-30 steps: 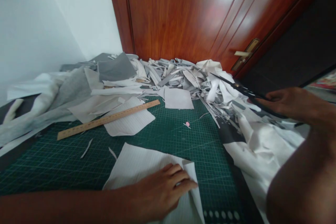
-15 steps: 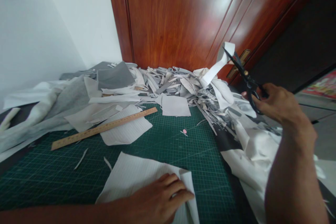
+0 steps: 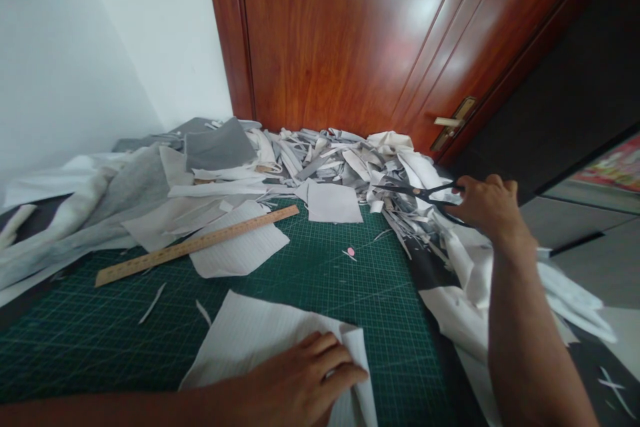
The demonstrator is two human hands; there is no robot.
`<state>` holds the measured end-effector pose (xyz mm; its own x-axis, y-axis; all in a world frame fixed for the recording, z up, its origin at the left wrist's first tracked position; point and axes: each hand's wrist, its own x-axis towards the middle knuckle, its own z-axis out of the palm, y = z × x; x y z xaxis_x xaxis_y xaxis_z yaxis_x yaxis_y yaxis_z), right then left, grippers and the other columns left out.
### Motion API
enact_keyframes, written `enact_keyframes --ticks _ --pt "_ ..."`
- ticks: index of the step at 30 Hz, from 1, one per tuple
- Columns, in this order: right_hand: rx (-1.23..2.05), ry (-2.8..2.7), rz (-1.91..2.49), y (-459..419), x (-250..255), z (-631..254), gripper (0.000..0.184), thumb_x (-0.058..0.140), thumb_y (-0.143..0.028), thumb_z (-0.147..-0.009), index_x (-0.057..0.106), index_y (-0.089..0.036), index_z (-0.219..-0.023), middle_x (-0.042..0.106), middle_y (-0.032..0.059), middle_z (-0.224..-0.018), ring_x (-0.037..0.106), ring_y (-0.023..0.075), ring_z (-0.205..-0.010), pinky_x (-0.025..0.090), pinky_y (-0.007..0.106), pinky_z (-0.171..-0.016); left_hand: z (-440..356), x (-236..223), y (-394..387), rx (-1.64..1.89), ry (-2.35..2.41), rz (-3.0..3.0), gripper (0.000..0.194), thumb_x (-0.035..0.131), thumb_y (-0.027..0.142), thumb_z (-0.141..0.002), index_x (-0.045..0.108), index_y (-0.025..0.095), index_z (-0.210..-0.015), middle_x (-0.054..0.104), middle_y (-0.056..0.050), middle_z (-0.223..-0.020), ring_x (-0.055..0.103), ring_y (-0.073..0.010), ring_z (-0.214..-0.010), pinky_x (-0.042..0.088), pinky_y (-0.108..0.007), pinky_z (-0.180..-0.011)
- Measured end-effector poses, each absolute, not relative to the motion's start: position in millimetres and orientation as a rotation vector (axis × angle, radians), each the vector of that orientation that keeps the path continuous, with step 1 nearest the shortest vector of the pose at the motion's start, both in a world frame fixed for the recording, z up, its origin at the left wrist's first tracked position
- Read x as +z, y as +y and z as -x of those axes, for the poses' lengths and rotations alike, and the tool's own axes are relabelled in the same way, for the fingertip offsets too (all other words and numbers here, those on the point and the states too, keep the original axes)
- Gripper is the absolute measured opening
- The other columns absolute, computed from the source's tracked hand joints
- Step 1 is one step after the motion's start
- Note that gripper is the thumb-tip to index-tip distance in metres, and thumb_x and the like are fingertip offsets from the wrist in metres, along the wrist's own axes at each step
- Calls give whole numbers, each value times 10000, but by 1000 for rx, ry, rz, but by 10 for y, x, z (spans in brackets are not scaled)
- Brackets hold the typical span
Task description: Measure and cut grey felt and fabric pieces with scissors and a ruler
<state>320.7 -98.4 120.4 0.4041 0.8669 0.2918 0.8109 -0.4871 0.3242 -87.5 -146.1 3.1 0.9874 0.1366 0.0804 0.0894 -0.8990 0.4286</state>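
On the green cutting mat (image 3: 400, 347), a piece of white ribbed fabric (image 3: 250, 333) lies near the front edge, its right side folded over. My left hand (image 3: 315, 373) presses on it with curled fingers, gripping it near the fold. Out to the right, my right hand (image 3: 485, 203) is closed around the handles of black scissors (image 3: 417, 191). Their blades are a little apart and point left over a heap of fabric scraps (image 3: 330, 153). Below the blades sits a small square of pale fabric (image 3: 335, 203) at the mat's far edge.
A wooden ruler (image 3: 200, 243) rests across another ribbed fabric piece (image 3: 240, 257). A small pink disc (image 3: 351, 251) and thin offcuts lie on the mat. Grey and white cloth (image 3: 125, 187) is piled at the left, more white cloth at the right. Behind stands a wooden door (image 3: 340, 33).
My right hand has brought the scissors down and left, from up before the door to over the scraps. The white strip that hung at the blades is no longer on them. My left hand stays put.
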Motion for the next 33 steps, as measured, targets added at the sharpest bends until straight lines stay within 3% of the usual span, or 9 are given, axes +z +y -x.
enact_keyframes --ticks 9,11,16,21,24,33 --pt "814 1604 -2636 -975 1137 -3407 488 617 -475 -798 664 -158 -1167 724 202 -985 544 419 -1126 346 503 -938 894 22 -1444 222 135 -2725 371 580 116 -999 574 217 -1357 699 -35 -1248 585 -211 -1131 453 -312 -1008" --pt "620 1614 -2861 -930 1113 -3445 506 611 -495 -782 666 -156 -1153 721 188 -1002 578 387 -1080 392 472 -917 890 19 -1446 204 140 -2721 371 584 115 -995 577 217 -1352 698 -38 -1254 584 -212 -1134 455 -314 -1007" --pt "-251 1685 -3250 -910 1078 -3602 553 470 -621 -848 700 -154 -1035 731 139 -926 665 277 -875 485 347 -768 890 35 -1444 196 136 -2722 325 566 135 -1016 579 219 -1330 703 -34 -1227 592 -210 -1115 450 -317 -1009" --pt "-487 1695 -2697 -997 994 -3888 570 634 -762 -694 689 -198 -640 729 129 -688 673 315 -704 492 404 -695 901 109 -1435 208 117 -2738 286 575 141 -1017 589 205 -1295 701 -39 -1245 594 -203 -1107 455 -299 -983" --pt "-536 1765 -2487 -988 918 -3976 577 704 -790 -596 707 -215 -641 757 125 -726 687 338 -748 504 416 -731 898 119 -1432 215 120 -2748 292 604 133 -995 597 203 -1278 704 -36 -1240 591 -205 -1097 459 -308 -982" --pt "-602 1909 -2388 -878 885 -3845 446 687 -660 -696 723 -217 -732 790 107 -845 704 332 -863 524 386 -806 889 102 -1418 226 121 -2733 285 605 146 -999 602 205 -1278 704 -39 -1226 594 -207 -1100 452 -303 -982"
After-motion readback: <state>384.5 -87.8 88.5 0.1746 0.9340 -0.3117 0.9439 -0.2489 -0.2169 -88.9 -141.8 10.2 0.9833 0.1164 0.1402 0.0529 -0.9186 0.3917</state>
